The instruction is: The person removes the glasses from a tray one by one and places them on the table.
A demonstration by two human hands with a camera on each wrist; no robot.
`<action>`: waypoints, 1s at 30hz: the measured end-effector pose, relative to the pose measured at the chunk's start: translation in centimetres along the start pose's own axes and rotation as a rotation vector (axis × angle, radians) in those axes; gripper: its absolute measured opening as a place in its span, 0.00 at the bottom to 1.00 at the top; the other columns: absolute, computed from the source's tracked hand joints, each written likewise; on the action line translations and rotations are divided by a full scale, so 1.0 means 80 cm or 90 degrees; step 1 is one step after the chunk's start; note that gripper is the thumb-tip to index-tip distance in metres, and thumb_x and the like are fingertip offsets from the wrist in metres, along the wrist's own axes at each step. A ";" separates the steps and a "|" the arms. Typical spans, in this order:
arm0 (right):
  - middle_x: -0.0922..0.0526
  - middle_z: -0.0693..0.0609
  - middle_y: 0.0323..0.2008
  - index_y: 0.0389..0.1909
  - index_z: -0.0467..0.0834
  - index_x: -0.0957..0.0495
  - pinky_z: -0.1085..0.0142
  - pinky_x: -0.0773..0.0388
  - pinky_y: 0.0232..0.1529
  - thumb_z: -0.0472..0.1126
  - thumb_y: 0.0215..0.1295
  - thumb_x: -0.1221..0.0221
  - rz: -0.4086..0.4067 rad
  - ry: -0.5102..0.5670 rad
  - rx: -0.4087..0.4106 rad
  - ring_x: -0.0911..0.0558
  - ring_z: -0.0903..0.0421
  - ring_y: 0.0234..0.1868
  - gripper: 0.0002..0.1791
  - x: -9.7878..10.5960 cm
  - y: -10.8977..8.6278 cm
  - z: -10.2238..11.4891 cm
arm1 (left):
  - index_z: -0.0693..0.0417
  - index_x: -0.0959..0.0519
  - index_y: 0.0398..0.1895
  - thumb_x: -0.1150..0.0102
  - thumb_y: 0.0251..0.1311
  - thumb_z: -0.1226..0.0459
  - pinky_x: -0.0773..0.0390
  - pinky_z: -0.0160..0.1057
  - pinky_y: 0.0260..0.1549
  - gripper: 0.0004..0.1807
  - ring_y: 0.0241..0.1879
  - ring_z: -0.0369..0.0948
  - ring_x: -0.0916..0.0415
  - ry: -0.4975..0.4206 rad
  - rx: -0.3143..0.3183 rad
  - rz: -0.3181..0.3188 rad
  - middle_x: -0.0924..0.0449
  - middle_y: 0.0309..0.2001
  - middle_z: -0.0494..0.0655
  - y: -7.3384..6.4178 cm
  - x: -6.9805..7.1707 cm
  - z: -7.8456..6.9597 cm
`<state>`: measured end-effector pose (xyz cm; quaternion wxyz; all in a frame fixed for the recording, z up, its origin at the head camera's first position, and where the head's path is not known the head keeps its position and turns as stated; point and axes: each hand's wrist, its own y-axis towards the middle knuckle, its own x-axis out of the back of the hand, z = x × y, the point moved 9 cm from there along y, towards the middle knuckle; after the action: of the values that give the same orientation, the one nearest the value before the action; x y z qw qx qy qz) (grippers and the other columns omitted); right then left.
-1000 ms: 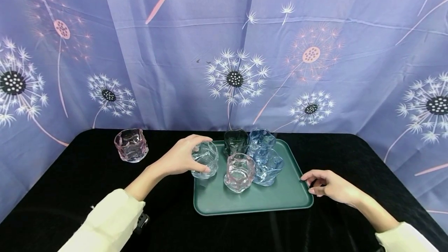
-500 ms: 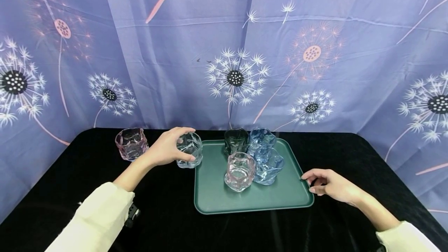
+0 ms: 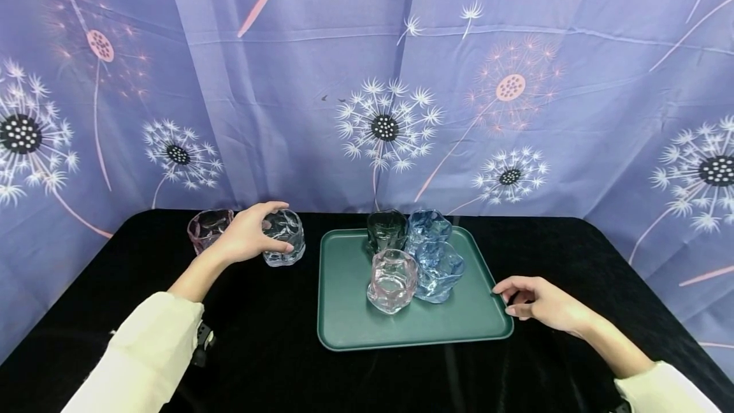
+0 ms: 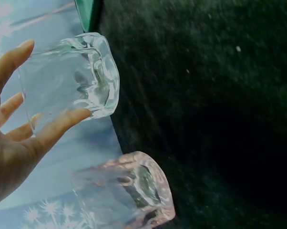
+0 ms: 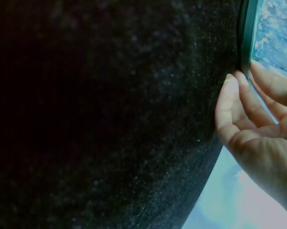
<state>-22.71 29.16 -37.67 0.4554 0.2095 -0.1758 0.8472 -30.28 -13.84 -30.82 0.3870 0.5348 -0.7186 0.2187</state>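
A clear wavy-sided glass tumbler [image 3: 290, 239] is gripped from its left side by my left hand [image 3: 245, 234], thumb in front and fingers behind. It stands off the tray's left, close beside a pink tumbler [image 3: 208, 227] that my hand partly hides. In the left wrist view my thumb lies along the clear tumbler's side, with the pink tumbler [image 4: 150, 191] below. My right hand [image 3: 539, 301] holds the right rim of the green tray [image 3: 367, 335] between thumb and fingers. On the tray stand a pale pink tumbler [image 3: 392, 282], a dark grey tumbler [image 3: 387, 231] and two blue tumblers [image 3: 440, 273].
Black velvety cloth [image 3: 275, 349] covers the table. A purple dandelion-patterned curtain [image 3: 298, 113] hangs right behind the table's back edge. The tumblers on the tray sit close together toward its back and middle.
My left hand has carried the clear tumbler leftward from the tray's left edge, over the black cloth toward the pink tumbler. My right hand stays at the tray's rim.
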 end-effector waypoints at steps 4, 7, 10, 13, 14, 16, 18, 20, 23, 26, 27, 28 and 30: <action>0.28 0.39 0.35 0.49 0.26 0.31 0.64 0.28 0.24 0.27 0.59 0.45 0.001 0.001 -0.005 0.29 0.60 0.27 0.17 0.000 0.000 0.000 | 0.58 0.36 0.63 0.29 0.43 0.56 0.32 0.56 0.46 0.42 0.48 0.58 0.29 0.014 0.016 -0.007 0.37 0.59 0.65 0.001 0.003 0.012; 0.28 0.39 0.35 0.49 0.26 0.31 0.64 0.28 0.24 0.28 0.59 0.45 0.001 0.003 -0.009 0.29 0.60 0.27 0.17 0.000 0.000 -0.001 | 0.59 0.37 0.63 0.29 0.43 0.56 0.36 0.58 0.49 0.43 0.48 0.56 0.29 0.019 0.025 -0.013 0.36 0.59 0.65 0.001 0.005 0.019; 0.28 0.39 0.35 0.49 0.26 0.31 0.64 0.28 0.23 0.28 0.59 0.45 0.001 0.005 -0.012 0.29 0.60 0.27 0.17 0.000 0.000 -0.002 | 0.60 0.38 0.63 0.29 0.43 0.56 0.38 0.59 0.49 0.43 0.46 0.55 0.30 0.016 0.033 -0.015 0.36 0.59 0.64 0.001 0.007 0.025; 0.28 0.39 0.35 0.49 0.26 0.31 0.64 0.29 0.23 0.28 0.59 0.45 0.001 0.006 -0.011 0.29 0.60 0.27 0.17 0.000 0.000 -0.003 | 0.61 0.38 0.64 0.30 0.44 0.57 0.35 0.57 0.46 0.43 0.45 0.54 0.31 0.015 0.042 -0.018 0.36 0.59 0.64 0.002 0.010 0.030; 0.28 0.39 0.35 0.49 0.26 0.31 0.64 0.29 0.23 0.28 0.59 0.45 0.001 0.006 -0.010 0.29 0.60 0.27 0.17 0.000 0.000 -0.004 | 0.61 0.38 0.64 0.30 0.44 0.57 0.35 0.57 0.46 0.43 0.45 0.55 0.32 0.017 0.044 -0.020 0.36 0.59 0.64 0.002 0.011 0.032; 0.28 0.39 0.35 0.49 0.26 0.31 0.64 0.29 0.23 0.28 0.59 0.45 0.001 0.007 -0.008 0.29 0.60 0.27 0.17 0.000 0.000 -0.004 | 0.61 0.38 0.63 0.30 0.44 0.58 0.35 0.57 0.46 0.43 0.48 0.56 0.33 0.019 0.047 -0.023 0.37 0.59 0.64 0.003 0.012 0.035; 0.28 0.39 0.35 0.49 0.26 0.31 0.64 0.28 0.23 0.28 0.59 0.44 0.001 0.006 -0.007 0.29 0.60 0.27 0.17 0.000 0.000 -0.004 | 0.62 0.38 0.63 0.30 0.44 0.58 0.36 0.58 0.49 0.42 0.50 0.57 0.35 0.018 0.047 -0.027 0.37 0.59 0.64 0.005 0.013 0.036; 0.28 0.39 0.35 0.49 0.26 0.31 0.64 0.28 0.24 0.28 0.59 0.44 0.001 0.006 -0.006 0.29 0.60 0.27 0.17 0.000 0.000 -0.003 | 0.62 0.38 0.63 0.30 0.44 0.58 0.39 0.59 0.51 0.42 0.54 0.59 0.38 0.016 0.048 -0.028 0.38 0.60 0.65 0.007 0.014 0.037; 0.28 0.39 0.35 0.49 0.26 0.31 0.65 0.28 0.24 0.28 0.58 0.44 0.000 0.003 -0.002 0.28 0.61 0.27 0.17 0.000 0.000 -0.002 | 0.62 0.39 0.64 0.31 0.45 0.58 0.41 0.60 0.53 0.43 0.58 0.61 0.42 0.013 0.056 -0.022 0.41 0.61 0.66 0.008 0.014 0.038; 0.28 0.39 0.35 0.49 0.26 0.31 0.65 0.27 0.24 0.28 0.58 0.44 0.001 0.001 0.004 0.28 0.61 0.27 0.17 0.000 0.000 -0.001 | 0.62 0.40 0.64 0.31 0.46 0.59 0.42 0.62 0.54 0.43 0.60 0.63 0.46 0.016 0.061 -0.015 0.42 0.62 0.67 0.010 0.014 0.040; 0.28 0.38 0.35 0.49 0.26 0.31 0.65 0.27 0.24 0.28 0.58 0.44 0.001 -0.001 0.005 0.28 0.61 0.27 0.17 0.000 0.000 -0.001 | 0.62 0.40 0.64 0.31 0.46 0.59 0.43 0.62 0.54 0.43 0.60 0.63 0.47 0.016 0.062 -0.015 0.43 0.62 0.67 0.010 0.014 0.041; 0.28 0.38 0.35 0.49 0.26 0.31 0.65 0.27 0.24 0.28 0.58 0.44 0.001 -0.001 0.006 0.28 0.61 0.26 0.17 0.000 0.000 -0.001 | 0.62 0.40 0.64 0.31 0.46 0.59 0.43 0.62 0.54 0.43 0.60 0.63 0.46 0.016 0.061 -0.016 0.42 0.62 0.67 0.010 0.015 0.041; 0.27 0.38 0.35 0.48 0.26 0.31 0.64 0.27 0.24 0.28 0.58 0.44 0.000 -0.004 0.008 0.28 0.61 0.26 0.17 0.000 0.000 0.000 | 0.63 0.40 0.64 0.31 0.45 0.59 0.44 0.62 0.54 0.42 0.60 0.64 0.47 0.018 0.059 -0.019 0.42 0.62 0.67 0.011 0.016 0.041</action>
<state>-22.71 29.20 -37.69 0.4534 0.2153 -0.1718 0.8477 -32.31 -16.69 -31.71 0.3750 0.5598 -0.6940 0.2537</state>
